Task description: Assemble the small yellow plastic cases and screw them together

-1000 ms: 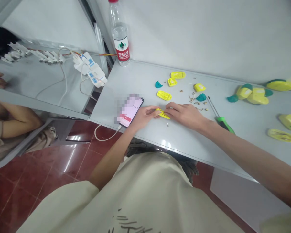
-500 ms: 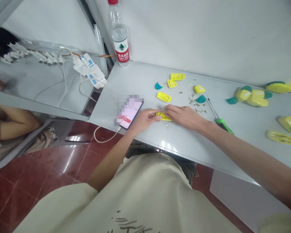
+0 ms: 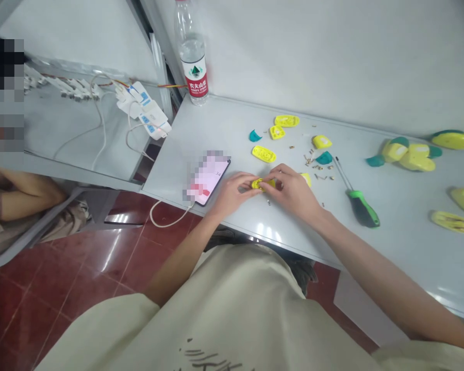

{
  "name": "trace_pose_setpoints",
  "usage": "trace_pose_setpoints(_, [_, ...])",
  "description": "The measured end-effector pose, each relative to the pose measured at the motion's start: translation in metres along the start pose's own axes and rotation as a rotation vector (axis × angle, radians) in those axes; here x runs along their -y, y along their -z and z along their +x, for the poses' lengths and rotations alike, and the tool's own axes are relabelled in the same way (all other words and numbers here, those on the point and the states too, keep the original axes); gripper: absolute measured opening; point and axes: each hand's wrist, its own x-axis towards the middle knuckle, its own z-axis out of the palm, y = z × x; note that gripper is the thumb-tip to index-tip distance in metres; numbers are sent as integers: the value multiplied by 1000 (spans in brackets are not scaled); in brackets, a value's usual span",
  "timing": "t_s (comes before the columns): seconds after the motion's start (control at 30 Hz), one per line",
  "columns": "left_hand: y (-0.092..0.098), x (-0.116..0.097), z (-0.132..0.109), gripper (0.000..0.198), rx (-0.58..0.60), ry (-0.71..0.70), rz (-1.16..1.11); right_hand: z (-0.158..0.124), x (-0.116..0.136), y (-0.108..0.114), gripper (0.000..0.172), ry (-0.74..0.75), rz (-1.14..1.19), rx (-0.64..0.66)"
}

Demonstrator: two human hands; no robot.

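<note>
A small yellow plastic shell half is pinched at its left end by my left hand, just above the table. My right hand closes thumb and fingertips over the shell's right part; anything small between those fingertips is too fine to make out. Another yellow piece shows partly from behind my right hand. Beyond the hands lie an open yellow shell, a smaller yellow shell, a long yellow shell and a teal curved piece.
Right of my hands lie small brass-coloured parts, a teal piece and a green-and-black screwdriver. Yellow-and-teal assemblies sit farther right. A phone with a cable lies left; a water bottle stands behind. Another person's arm is at far left.
My right hand has turned and its fingers have bent more over the shell. The arm has shifted, uncovering the screwdriver handle. The view has moved slightly.
</note>
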Motion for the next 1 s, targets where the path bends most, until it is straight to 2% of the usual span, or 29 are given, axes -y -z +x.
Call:
trace_pose_setpoints(0.23, [0, 1, -1, 31, -34, -103, 89, 7, 11, -7, 21, -83, -131, -63])
trace_pose_setpoints(0.47, [-1, -2, -1, 29, -72, -173, 181, 7, 22, -5, 24, -99, -350, 27])
trace_pose_setpoints(0.57, [-3, -3, -1, 26, -86, -197, 240, 5, 23, -6, 27, -94, -409, 26])
trace_pose_setpoints(0.67, [-4, -5, -3, 27, -80, -199, 313, 5, 18, -8, 27, -61, -352, -18])
trace_pose_setpoints(0.83, [-4, -7, -3, 37, -15, -193, 369, 9, 5, -7, 18, -32, -86, -20])
trace_pose_setpoints(1.0, [-5, -2, -3, 33, -24, -236, 408, 10, 7, -1, 18, -28, -91, 34])
